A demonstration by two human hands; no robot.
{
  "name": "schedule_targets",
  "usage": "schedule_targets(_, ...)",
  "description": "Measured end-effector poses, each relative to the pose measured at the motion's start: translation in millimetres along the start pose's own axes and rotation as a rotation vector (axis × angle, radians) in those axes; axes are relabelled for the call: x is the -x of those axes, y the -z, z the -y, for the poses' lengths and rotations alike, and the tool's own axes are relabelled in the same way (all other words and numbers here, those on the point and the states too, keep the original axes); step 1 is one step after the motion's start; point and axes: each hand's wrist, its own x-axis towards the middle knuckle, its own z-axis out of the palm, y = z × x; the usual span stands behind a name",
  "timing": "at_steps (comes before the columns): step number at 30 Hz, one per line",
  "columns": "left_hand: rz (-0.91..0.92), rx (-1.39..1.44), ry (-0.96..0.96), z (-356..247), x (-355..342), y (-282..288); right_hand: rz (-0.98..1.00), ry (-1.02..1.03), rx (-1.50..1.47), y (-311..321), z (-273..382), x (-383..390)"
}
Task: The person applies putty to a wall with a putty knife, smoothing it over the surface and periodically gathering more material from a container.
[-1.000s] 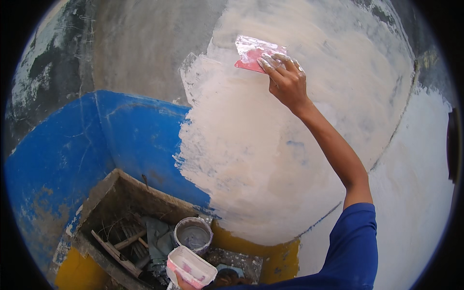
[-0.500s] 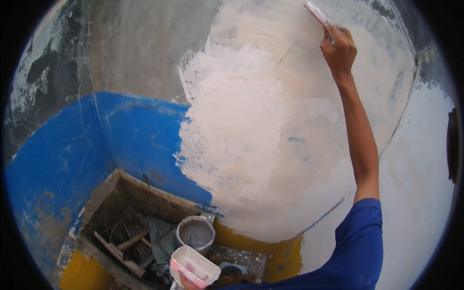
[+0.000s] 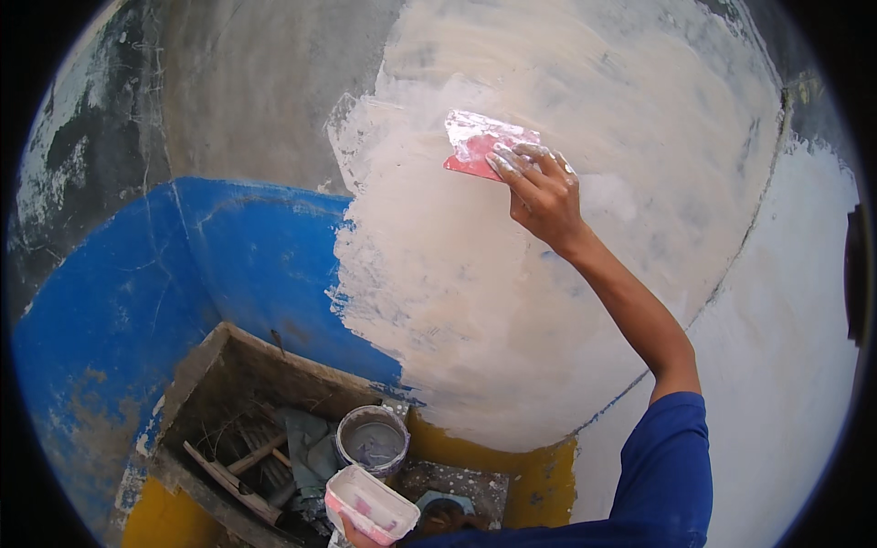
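My right hand point(image 3: 539, 192) grips a flat pink spreader point(image 3: 473, 153) coated with white paste, against the wall point(image 3: 566, 110) where pale, streaky paste covers a broad area. Beside that area are bare grey plaster point(image 3: 256, 91) and blue paint point(image 3: 256, 256). My left hand point(image 3: 353, 532) shows only partly at the bottom edge, closed on a rectangular pink-and-white tub point(image 3: 373, 498) smeared with white paste inside.
Below the blue wall is a concrete basin point(image 3: 219, 384) holding wood pieces point(image 3: 228, 475) and grey cloth point(image 3: 306, 447). A round bucket point(image 3: 373, 437) with grey liquid stands at its right end, near a low speckled ledge point(image 3: 470, 484). Yellow paint point(image 3: 539, 475) runs along the lower wall.
My right hand rose to the upper right half a second ago and is now lower and further left, the spreader's coated face showing again. My left hand and the tub have barely moved.
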Motion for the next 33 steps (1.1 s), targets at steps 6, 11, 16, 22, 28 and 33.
schedule_targets(6, -0.010, -0.045, -0.004, 1.4, 0.2, -1.0, 0.126, 0.104, 0.182, -10.1, -56.7, 27.0)
schedule_targets(11, -0.012, -0.027, 0.010, 6.0, -5.7, 0.5, -0.057, -0.001, 0.038, 34.1, -38.1, 1.1)
schedule_targets(16, 0.014, -0.044, 0.033, 6.6, -9.1, -4.3, -0.382, -0.257, 0.373, 62.6, -163.4, -73.5)
schedule_targets(22, 0.016, -0.045, 0.042, 6.6, -8.6, -4.9, -0.115, -0.072, 0.221, 7.4, -86.5, -34.2)
schedule_targets(28, 0.026, -0.054, 0.051, 7.2, -8.9, -4.6, 0.076, -0.025, -0.121, -30.5, 28.3, 16.0)
schedule_targets(33, 0.024, -0.050, 0.051, 6.0, -7.0, -3.3, -0.079, -0.020, 0.049, -3.3, -32.9, -15.7)
